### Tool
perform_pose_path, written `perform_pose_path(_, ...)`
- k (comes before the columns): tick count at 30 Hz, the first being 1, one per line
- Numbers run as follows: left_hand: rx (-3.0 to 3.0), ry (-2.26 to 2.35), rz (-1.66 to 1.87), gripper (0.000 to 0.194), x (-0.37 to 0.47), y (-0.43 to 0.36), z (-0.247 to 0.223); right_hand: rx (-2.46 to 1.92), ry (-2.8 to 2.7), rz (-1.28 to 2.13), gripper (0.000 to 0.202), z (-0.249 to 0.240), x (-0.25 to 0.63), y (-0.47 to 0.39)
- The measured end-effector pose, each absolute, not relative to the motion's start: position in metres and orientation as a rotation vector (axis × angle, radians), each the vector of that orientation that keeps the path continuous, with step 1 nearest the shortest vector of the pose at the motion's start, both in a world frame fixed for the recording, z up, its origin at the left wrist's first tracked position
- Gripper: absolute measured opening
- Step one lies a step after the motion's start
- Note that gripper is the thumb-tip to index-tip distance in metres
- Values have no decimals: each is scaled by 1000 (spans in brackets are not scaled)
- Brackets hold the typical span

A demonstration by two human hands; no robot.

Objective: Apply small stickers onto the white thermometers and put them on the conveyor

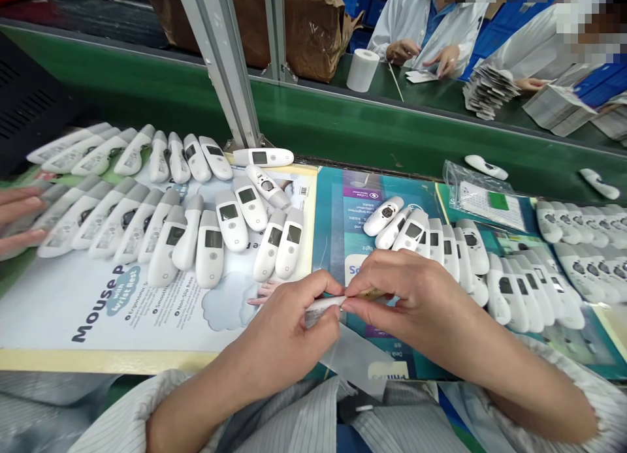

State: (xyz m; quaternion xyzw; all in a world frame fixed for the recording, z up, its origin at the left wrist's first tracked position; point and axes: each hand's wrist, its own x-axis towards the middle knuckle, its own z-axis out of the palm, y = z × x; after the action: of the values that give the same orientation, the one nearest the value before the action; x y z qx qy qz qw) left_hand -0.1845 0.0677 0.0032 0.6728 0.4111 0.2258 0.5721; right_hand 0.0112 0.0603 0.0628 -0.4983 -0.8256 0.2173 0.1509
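My left hand point(298, 335) is closed on a white handheld device point(324, 304), held between thumb and fingers just above the table's front edge. My right hand point(406, 293) pinches at the right end of the same device, and its fingertips touch those of my left hand. A translucent sheet point(355, 358) hangs below my hands. Most of the device is hidden by my fingers. Beyond my right hand lies a group of white devices point(414, 228) with small screens. More such devices point(210, 247) lie in rows to the left.
A metal post point(220, 61) rises behind the left rows. Further devices point(533, 290) and a plastic bag point(482, 195) lie at right. Another person's hand point(22, 221) is at the far left. People work beyond the green belt edge point(313, 123), near a white roll point(362, 70).
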Motion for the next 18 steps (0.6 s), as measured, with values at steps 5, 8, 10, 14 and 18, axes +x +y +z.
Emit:
perform_pose_path(5,1488,938,567,21,-186,68,4,-1360,-2410,378,14,74,24,59)
perform_pose_path(8,1405,910,633,21,-187,71,6,-1399,-2303,378,14,75,35,58)
perform_pose_path(10,1321,879,692,20,-187,73,7,-1394,-2268,478,29,69,38,56)
perform_pose_path(14,1231,851,755,17,-185,76,8,-1369,-2252,678,18,56,30,55)
perform_pose_path(18,1327,911,798,17,-186,84,10,-1213,-2337,649,14,63,27,77)
